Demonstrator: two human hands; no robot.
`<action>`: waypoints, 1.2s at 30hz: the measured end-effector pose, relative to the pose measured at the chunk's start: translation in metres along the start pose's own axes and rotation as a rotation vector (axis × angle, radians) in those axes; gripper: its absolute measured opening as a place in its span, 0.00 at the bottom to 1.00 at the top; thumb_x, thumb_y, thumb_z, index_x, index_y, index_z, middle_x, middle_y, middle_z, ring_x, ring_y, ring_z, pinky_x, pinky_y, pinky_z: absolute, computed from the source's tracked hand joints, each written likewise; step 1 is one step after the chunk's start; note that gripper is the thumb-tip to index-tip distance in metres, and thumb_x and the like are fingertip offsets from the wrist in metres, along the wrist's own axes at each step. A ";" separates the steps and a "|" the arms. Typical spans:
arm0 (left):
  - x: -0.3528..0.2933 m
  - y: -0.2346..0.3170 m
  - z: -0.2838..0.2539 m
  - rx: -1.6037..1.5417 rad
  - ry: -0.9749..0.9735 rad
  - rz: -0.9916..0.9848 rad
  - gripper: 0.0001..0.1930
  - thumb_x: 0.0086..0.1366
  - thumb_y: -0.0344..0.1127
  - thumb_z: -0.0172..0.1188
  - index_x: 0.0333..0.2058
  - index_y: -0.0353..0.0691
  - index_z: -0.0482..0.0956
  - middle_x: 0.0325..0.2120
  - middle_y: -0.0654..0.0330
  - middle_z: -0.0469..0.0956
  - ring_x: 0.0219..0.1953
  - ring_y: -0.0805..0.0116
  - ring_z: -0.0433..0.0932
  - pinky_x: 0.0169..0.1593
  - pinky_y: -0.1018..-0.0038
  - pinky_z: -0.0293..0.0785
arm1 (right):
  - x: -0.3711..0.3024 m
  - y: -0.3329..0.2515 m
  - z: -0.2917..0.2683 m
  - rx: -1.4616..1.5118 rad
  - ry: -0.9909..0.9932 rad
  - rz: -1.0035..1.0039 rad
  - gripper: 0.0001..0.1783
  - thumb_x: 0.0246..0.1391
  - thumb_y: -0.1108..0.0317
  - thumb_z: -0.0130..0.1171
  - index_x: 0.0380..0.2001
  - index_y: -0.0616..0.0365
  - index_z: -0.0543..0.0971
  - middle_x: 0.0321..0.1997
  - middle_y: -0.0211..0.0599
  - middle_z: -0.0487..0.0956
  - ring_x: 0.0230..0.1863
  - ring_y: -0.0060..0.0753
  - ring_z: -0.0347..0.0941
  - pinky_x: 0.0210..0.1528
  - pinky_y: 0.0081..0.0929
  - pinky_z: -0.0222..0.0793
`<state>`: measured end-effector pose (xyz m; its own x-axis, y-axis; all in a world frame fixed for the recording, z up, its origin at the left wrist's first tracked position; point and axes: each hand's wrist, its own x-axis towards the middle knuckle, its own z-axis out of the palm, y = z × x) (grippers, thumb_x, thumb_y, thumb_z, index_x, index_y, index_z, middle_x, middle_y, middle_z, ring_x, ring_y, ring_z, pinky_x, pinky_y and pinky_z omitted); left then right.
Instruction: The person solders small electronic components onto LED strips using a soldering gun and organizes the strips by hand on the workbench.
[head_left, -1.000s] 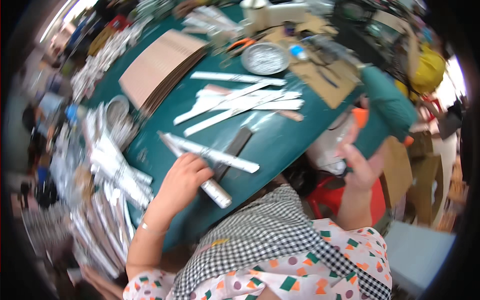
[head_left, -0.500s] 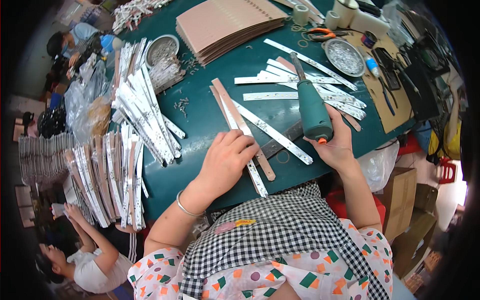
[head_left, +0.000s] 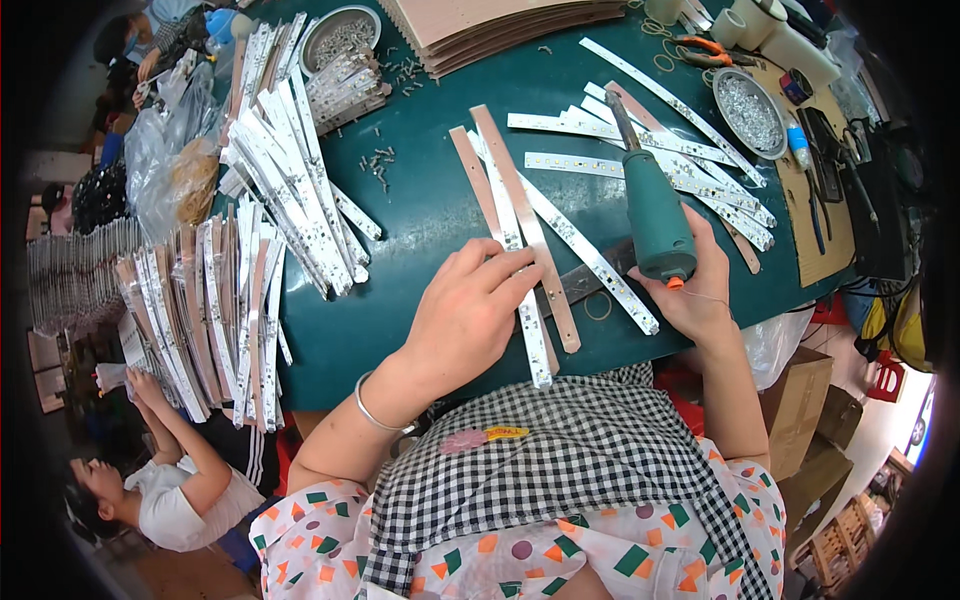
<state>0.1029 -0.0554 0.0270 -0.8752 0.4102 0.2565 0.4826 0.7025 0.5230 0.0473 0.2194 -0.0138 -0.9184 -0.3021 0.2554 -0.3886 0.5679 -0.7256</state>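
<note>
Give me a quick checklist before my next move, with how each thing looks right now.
1. Green barrel-shaped power tool in the right hand: ok.
2. Left hand touching the long flat white strip and flat copper-coloured strips: ok.
3. Those strips aligned: not ok, they fan out at different angles.
4. Tool's dark metal tip clear of the left hand: ok, it points away.
5. Small silver metal pieces gathered up: not ok, some lie loose on the green table.
6. Tool running: cannot tell.
</note>
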 end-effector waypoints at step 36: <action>0.045 -0.022 -0.005 -0.191 -0.276 0.151 0.13 0.50 0.31 0.68 0.36 0.39 0.81 0.39 0.65 0.79 0.42 0.61 0.71 0.47 0.66 0.68 | -0.035 -0.048 -0.021 -0.121 0.021 -0.017 0.40 0.31 0.74 0.73 0.53 0.58 0.69 0.41 0.43 0.77 0.39 0.44 0.77 0.42 0.31 0.73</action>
<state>0.0529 -0.0553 0.0306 -0.7398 0.6608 0.1268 0.5676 0.5116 0.6451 0.0964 0.2182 0.0254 -0.9126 -0.2972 0.2807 -0.4087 0.6517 -0.6389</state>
